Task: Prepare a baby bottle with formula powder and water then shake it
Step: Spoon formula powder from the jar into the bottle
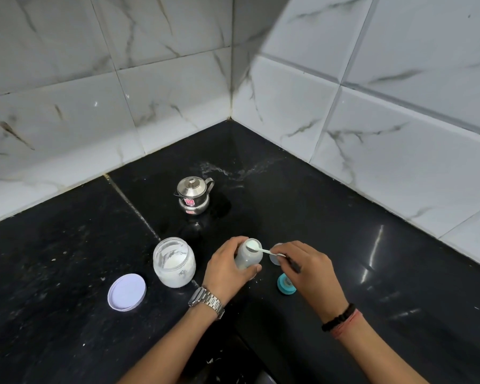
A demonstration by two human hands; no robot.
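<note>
Both hands are busy: the left hand (227,268) wraps the baby bottle (248,257) on the black counter (67,273), while the right hand (302,263) pinches a small scoop (257,247) resting at the bottle's mouth. Powder could spill past that narrow opening if the scoop tips early. At nine o'clock stands the open formula jar (174,261); the steel kettle (193,195) waits at eleven.

From our bottle (248,257), the jar (174,262) sits at nine o'clock, its lid (126,292) at eight, the kettle (193,195) at eleven.
</note>
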